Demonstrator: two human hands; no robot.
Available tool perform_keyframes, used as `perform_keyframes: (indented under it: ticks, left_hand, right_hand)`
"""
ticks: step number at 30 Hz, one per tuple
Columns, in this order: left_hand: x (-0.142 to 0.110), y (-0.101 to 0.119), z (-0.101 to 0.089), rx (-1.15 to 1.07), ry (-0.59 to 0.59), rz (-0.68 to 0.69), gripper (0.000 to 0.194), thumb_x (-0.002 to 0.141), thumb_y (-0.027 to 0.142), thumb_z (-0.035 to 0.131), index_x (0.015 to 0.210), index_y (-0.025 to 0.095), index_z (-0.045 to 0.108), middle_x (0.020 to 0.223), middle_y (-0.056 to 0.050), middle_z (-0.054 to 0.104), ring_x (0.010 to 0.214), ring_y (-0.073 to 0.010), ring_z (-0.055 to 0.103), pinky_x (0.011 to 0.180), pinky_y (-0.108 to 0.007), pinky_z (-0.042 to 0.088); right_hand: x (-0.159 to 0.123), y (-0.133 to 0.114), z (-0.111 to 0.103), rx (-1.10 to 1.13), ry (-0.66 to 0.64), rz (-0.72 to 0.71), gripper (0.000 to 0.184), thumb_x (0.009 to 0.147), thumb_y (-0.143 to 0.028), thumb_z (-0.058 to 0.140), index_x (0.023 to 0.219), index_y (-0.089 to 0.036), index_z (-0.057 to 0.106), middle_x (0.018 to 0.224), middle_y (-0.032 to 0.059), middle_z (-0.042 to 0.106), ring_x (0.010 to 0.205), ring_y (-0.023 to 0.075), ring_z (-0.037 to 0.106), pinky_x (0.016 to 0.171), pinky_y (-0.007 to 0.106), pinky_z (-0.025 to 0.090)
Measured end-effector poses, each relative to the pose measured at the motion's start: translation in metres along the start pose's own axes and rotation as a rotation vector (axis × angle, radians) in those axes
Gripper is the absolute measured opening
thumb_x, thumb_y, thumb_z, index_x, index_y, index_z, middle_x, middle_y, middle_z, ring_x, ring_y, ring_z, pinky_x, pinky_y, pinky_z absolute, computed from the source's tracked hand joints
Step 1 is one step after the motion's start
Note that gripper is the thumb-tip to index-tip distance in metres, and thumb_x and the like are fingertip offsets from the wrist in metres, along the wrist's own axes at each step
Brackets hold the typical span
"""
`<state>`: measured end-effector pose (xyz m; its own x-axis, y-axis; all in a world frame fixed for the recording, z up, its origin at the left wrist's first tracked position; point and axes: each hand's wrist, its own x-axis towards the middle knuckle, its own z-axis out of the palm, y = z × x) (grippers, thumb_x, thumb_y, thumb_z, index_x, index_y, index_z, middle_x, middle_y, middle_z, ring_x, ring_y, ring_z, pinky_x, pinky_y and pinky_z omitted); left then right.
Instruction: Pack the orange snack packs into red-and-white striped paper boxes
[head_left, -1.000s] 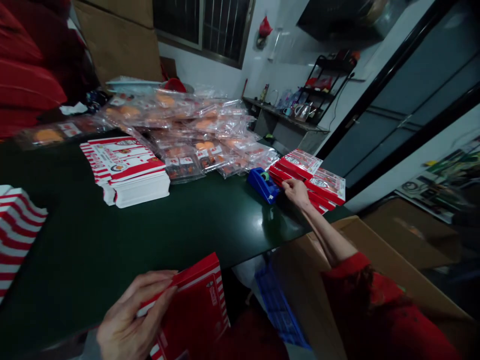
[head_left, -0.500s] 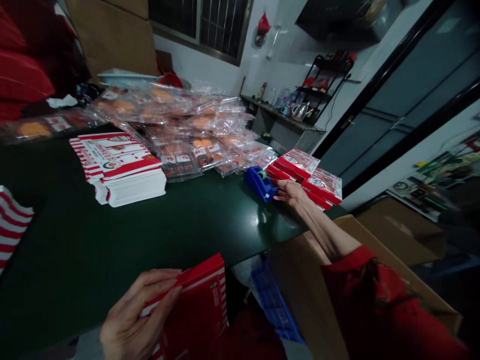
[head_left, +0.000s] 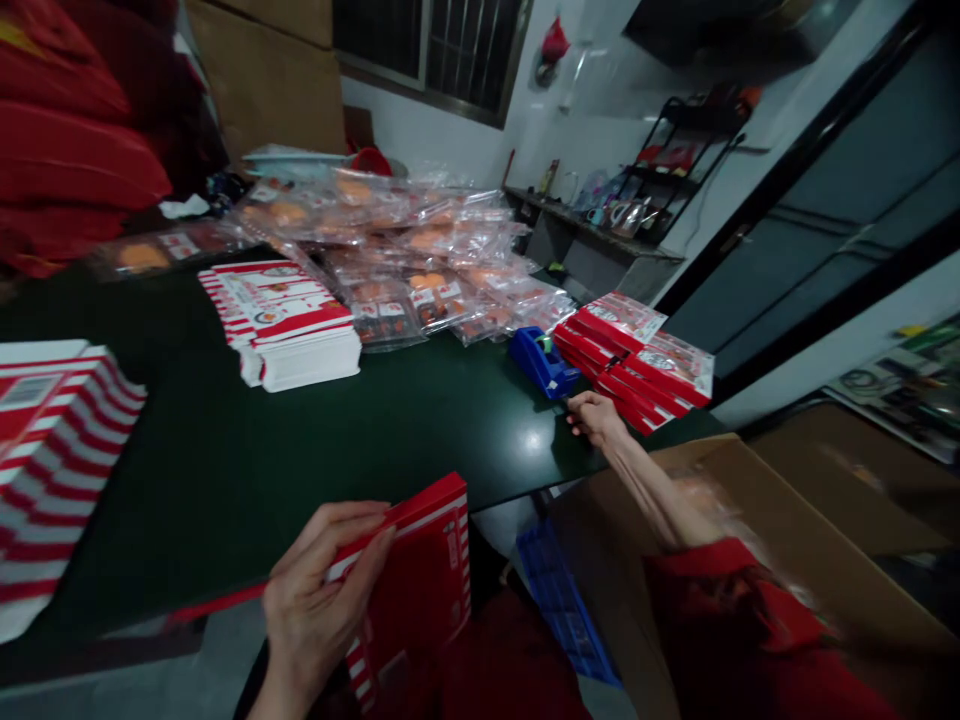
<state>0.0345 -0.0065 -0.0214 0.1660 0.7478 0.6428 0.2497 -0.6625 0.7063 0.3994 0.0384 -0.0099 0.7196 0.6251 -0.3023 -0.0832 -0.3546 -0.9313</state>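
Note:
My left hand (head_left: 330, 580) grips the upper edge of a red box (head_left: 416, 580) with white stripes, thumb on the near face and fingers behind. The box is tilted at the table's front edge. My right hand (head_left: 596, 418) reaches out over the table, its fingertips pinched just in front of a blue tape dispenser (head_left: 541, 362). Whatever is between those fingertips is too small to make out. Beside the dispenser lie stacked red boxes (head_left: 637, 365) with printed tops.
Clear plastic packs of food (head_left: 420, 250) are heaped at the back of the dark green table (head_left: 450, 420). Flat red-and-white cartons (head_left: 281, 310) are stacked nearer, with striped cartons (head_left: 52, 470) at left. Below right are a cardboard box (head_left: 757, 510) and a blue crate (head_left: 562, 600).
My right hand has come away from the dispenser's front end toward me, its fingers now closed together. The view has shifted left, showing more of the striped cartons. My left hand still holds the box.

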Motion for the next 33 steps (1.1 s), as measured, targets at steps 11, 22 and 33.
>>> perform_keyframes:
  ticks: [11,22,33]
  left_hand:
    - [-0.001,0.043,0.035,0.090,0.025,0.146,0.008,0.079,0.010,0.064,0.084,0.016,0.065,0.083,-0.004,0.066,0.071,-0.0124,0.066,0.062,-0.022,0.054]
    - [-0.014,0.044,0.048,0.117,-0.013,0.219,0.013,0.083,0.007,0.058,0.092,0.016,0.061,0.086,-0.006,0.062,0.076,-0.0139,0.061,0.064,-0.024,0.055]
    - [-0.023,0.041,0.047,0.069,-0.037,0.232,0.016,0.085,0.007,0.054,0.097,0.017,0.061,0.089,-0.007,0.063,0.084,-0.0160,0.061,0.070,-0.028,0.056]
  right_hand:
    - [-0.216,0.015,0.022,0.290,-0.813,0.101,0.036,0.066,-0.047,0.074,0.063,-0.018,0.054,0.051,-0.0066,0.048,0.036,0.0029,0.036,0.034,0.017,0.024]
    - [-0.214,0.015,0.029,0.324,-0.673,0.330,0.039,0.056,-0.041,0.083,0.058,-0.016,0.054,0.050,-0.0071,0.052,0.033,0.0025,0.037,0.032,0.018,0.023]
    - [-0.220,0.029,0.035,0.107,-0.604,0.353,0.052,0.060,-0.064,0.071,0.051,-0.016,0.051,0.041,-0.0072,0.045,0.027,0.0045,0.037,0.027,0.018,0.025]
